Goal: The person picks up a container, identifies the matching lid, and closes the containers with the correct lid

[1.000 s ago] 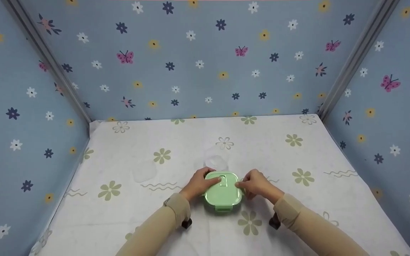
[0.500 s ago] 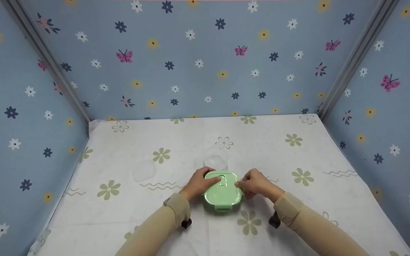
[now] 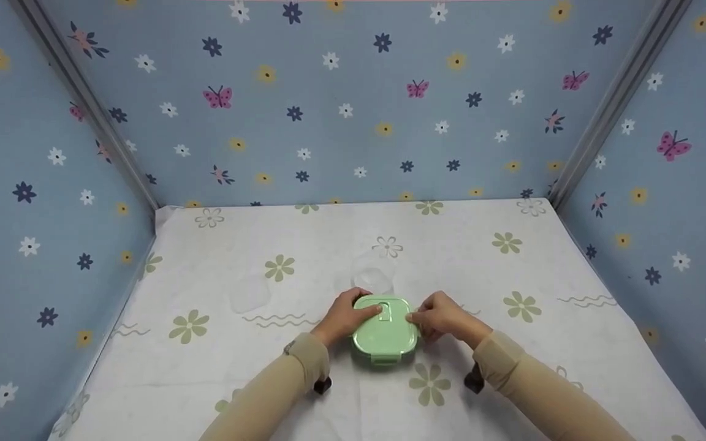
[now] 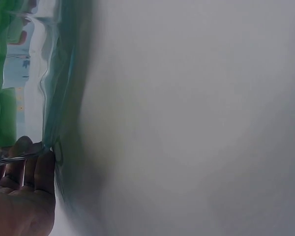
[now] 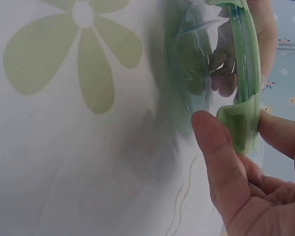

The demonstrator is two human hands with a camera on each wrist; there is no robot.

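A clear food container with a pale green snap lid [image 3: 383, 337] stands upright on the cloth, in front of the body. My left hand [image 3: 347, 313] grips its left side, thumb on the lid beside the small valve tab. In the left wrist view, fingers [image 4: 44, 172] of that hand lie against the clear wall. My right hand [image 3: 445, 317] pinches the right side of the lid. The right wrist view shows the side latch [image 5: 239, 129] folded down against the clear body [image 5: 196, 59], with a finger at its lower edge and the thumb at the lid's top edge.
A clear, rounded piece [image 3: 372, 280] lies just behind the container, and a flat clear one [image 3: 250, 295] to the left. White floral cloth [image 3: 451, 245] covers the table. Blue patterned walls [image 3: 353, 141] enclose its back and both sides.
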